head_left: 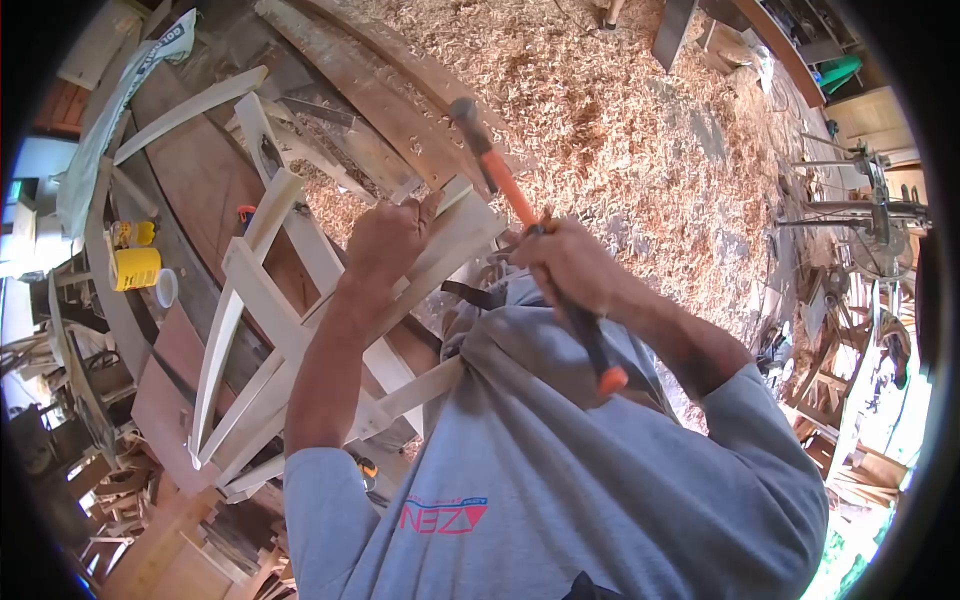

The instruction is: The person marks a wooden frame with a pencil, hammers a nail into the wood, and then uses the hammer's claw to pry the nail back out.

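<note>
two hands (pixel 578 268): right grips one hammer (pixel 515 192), left touches one wooden frame (pixel 268 303).

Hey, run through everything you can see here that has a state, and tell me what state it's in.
Hammer: raised, head clear of the wood
Right hand: closed around the hammer's handle
Left hand: curled against the frame; anything pinched is hidden
Chair-like wooden frame: pieces joined, gaps open between them
Yellow tub: open or closed, unclear
Wood shavings: loose, strewn over the floor
Grey shirt: worn, creased
</note>
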`<state>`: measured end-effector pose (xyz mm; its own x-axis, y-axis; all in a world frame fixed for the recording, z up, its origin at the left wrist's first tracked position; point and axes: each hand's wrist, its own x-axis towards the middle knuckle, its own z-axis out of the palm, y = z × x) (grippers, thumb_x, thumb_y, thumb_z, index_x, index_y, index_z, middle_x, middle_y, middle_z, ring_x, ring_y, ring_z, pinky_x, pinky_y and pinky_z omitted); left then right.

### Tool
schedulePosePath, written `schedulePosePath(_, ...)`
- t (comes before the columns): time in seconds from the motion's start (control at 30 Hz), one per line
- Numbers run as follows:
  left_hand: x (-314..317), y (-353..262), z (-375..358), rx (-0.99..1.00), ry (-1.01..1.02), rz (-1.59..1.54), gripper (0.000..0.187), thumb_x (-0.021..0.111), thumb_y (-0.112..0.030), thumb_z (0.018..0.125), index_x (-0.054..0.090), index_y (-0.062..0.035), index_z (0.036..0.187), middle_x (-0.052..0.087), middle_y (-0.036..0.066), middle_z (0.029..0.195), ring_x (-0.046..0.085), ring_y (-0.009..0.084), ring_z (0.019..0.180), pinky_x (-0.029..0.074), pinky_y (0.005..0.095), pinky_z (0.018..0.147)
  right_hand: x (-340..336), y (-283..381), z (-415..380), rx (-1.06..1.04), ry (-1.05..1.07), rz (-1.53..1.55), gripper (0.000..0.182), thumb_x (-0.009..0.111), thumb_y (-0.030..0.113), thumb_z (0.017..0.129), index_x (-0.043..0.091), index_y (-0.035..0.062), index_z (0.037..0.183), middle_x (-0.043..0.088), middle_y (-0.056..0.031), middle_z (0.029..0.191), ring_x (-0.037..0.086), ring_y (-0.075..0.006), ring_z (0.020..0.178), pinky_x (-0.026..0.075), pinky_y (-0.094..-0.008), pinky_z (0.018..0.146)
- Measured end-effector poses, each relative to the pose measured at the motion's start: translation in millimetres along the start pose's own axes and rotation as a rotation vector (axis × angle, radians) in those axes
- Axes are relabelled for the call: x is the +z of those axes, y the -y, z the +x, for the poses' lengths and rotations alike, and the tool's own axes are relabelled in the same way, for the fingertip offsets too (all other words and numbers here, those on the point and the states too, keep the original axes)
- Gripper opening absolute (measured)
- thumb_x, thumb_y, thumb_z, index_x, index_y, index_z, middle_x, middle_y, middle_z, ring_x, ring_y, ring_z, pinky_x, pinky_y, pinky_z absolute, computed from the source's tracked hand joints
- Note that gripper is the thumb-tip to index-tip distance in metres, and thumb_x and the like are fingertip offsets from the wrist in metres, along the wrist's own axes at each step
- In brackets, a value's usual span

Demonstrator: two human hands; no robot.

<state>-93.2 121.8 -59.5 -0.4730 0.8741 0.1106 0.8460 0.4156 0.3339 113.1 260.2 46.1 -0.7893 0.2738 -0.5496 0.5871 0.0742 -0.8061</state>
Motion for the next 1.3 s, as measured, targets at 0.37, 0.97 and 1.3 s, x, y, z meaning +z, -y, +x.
schedulePosePath(0.37, -3.9, -1.6, -1.5, 0.070, -0.016, 0.011, 0.031, 0.051, -0.034, 0.097, 0.067, -0.0072, 0.100, 0.067, 0.012, 0.068, 0.069, 0.0309, 0.060, 0.055, 0.0463, 0.055, -23.2, 8.5, 2.7, 0.314, -0.215, 0.527, 0.026, 0.059, 0.016, 0.089, 0.049, 0.0097, 0.066, 0.043, 0.0009, 0.049, 0.040, -0.0106, 0.035, 0.033, -0.0272, 0.033)
schedulePosePath(0.97, -66.1, 41.2, -108.1, -0.308, 0.164, 0.147, 0.019, 0.054, -0.027, 0.097, 0.064, -0.0113, 0.104, 0.065, 0.015, 0.086, 0.067, 0.0382, 0.085, 0.054, 0.0497, 0.072, -31.5, 3.2, -0.6, 0.284, -0.157, 0.680, 0.017, 0.061, 0.014, 0.089, 0.051, 0.0065, 0.078, 0.047, -0.0009, 0.056, 0.042, -0.0116, 0.037, 0.035, -0.0267, 0.031)
schedulePosePath(1.3, -50.8, 23.5, -112.3, -0.499, 0.040, 0.165, 0.029, 0.047, -0.036, 0.102, 0.054, -0.0082, 0.096, 0.067, 0.017, 0.087, 0.068, 0.0392, 0.081, 0.053, 0.0522, 0.069, -25.1, 8.5, 16.2, 0.210, -0.138, 0.474, 0.029, 0.061, 0.018, 0.087, 0.047, 0.0090, 0.064, 0.047, -0.0030, 0.050, 0.043, -0.0133, 0.034, 0.035, -0.0278, 0.033)
